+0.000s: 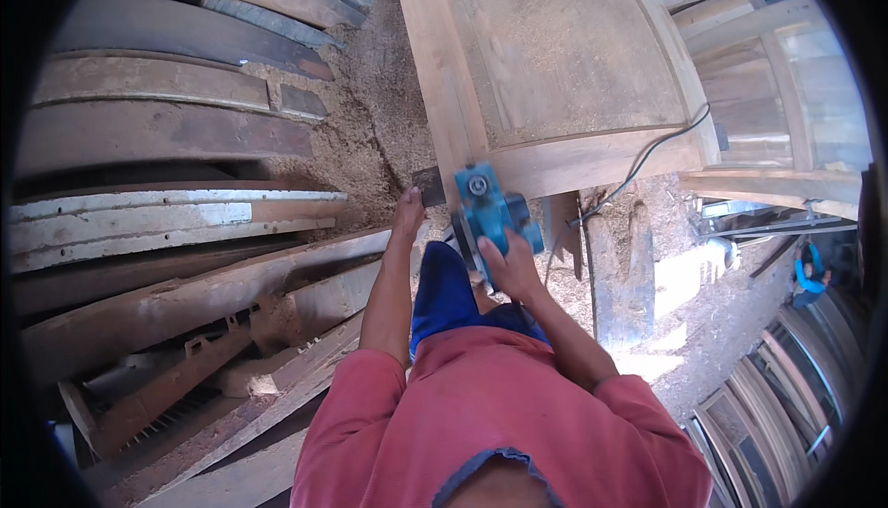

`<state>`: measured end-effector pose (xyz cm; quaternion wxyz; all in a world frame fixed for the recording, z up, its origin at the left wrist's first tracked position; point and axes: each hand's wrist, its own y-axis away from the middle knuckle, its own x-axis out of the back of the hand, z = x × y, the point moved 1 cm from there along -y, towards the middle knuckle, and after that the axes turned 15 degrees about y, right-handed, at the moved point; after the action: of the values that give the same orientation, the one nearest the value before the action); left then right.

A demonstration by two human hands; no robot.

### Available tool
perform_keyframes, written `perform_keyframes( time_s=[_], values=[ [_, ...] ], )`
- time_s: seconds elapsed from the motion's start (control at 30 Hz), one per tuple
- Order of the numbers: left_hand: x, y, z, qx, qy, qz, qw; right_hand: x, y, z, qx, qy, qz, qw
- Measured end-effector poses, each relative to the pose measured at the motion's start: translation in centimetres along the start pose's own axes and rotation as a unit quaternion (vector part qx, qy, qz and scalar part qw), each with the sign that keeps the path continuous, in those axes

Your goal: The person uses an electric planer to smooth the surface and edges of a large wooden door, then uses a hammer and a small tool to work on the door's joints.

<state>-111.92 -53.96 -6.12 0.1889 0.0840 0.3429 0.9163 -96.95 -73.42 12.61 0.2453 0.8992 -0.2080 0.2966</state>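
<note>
My right hand is wrapped round the handle of a teal electric planer. The planer sits at the near left corner of a panelled wooden door, over its long left rail. Beside that corner, my left hand is at the end of a dark block that juts out past the door's left edge. Its fingers look curled against the block, though they show only in part. A dark cord runs over the door's near rail and down toward the planer. Fine shavings lie on the door's panel.
Stacked boards and beams fill the left side. Sawdust and shavings cover the floor between them and the door. A plank lies right of my legs. More frames stand at the right. A person in blue is far right.
</note>
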Motion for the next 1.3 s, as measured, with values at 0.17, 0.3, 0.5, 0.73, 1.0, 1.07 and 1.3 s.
perform_keyframes(
  time_s=[0.17, 0.3, 0.5, 0.73, 1.0, 1.07, 1.3],
  values=[
    [4.0, -2.4, -4.1, -0.092, -0.044, 0.058, 0.993, -0.3, -0.1, -2.3, 0.001, -0.034, -0.015, 0.999],
    [2.2, -2.2, -3.9, -0.082, -0.047, 0.011, 0.995, 1.5, -5.6, -4.3, -0.027, -0.059, -0.023, 0.998],
    [2.4, -0.9, -3.9, -0.148, -0.108, 0.041, 0.982, 1.3, -17.5, -6.4, 0.028, -0.016, 0.011, 0.999],
    [0.8, 0.9, 4.4, -0.153, -0.202, 0.147, 0.956, 1.0, -33.7, -12.1, 0.013, -0.091, -0.024, 0.995],
    [-8.9, 3.2, 12.7, -0.231, -0.355, 0.065, 0.903, 1.6, -49.3, -16.3, 0.082, -0.051, 0.002, 0.995],
    [-9.8, 3.0, 12.0, -0.214, -0.365, 0.034, 0.905, 1.6, -52.0, -15.7, 0.042, -0.049, 0.011, 0.998],
    [-7.8, 2.0, 10.4, -0.226, -0.316, 0.032, 0.921, 0.3, -49.7, -17.5, 0.007, -0.152, -0.026, 0.988]
  ],
)
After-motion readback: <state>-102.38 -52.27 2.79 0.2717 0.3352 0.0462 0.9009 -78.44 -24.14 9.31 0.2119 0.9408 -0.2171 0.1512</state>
